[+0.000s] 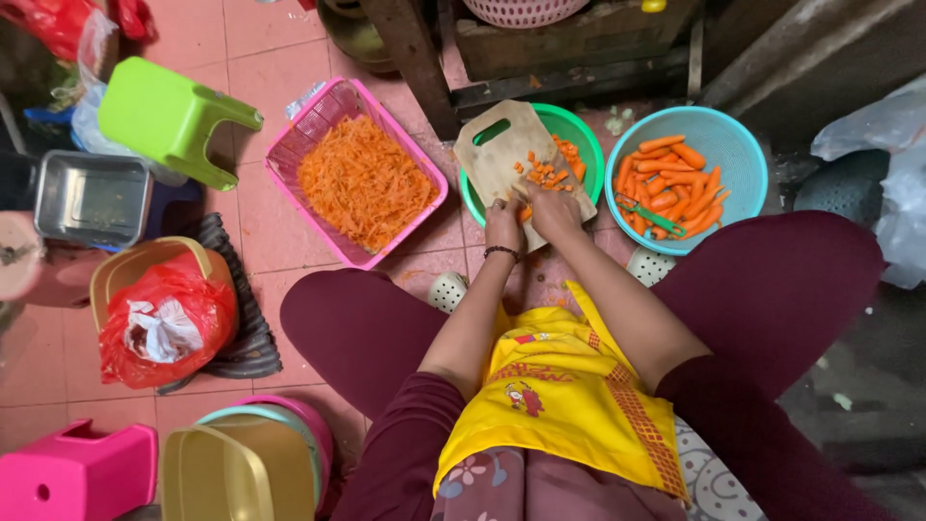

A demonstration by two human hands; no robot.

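The left hand [503,227] is pinning a carrot [524,213] on the cutting board [502,154]; the right hand [557,210], fingers clenched, is chopping. Left fingertips are best curled back, pieces gathering at twelve o'clock.

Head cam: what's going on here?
A seated person is cutting carrots on a wooden cutting board laid across a green bowl. The left hand and right hand sit close together at the board's near edge; any knife is hidden. Carrot pieces lie on the board. A blue bowl to the right holds whole carrots; a pink basket to the left holds shredded carrot.
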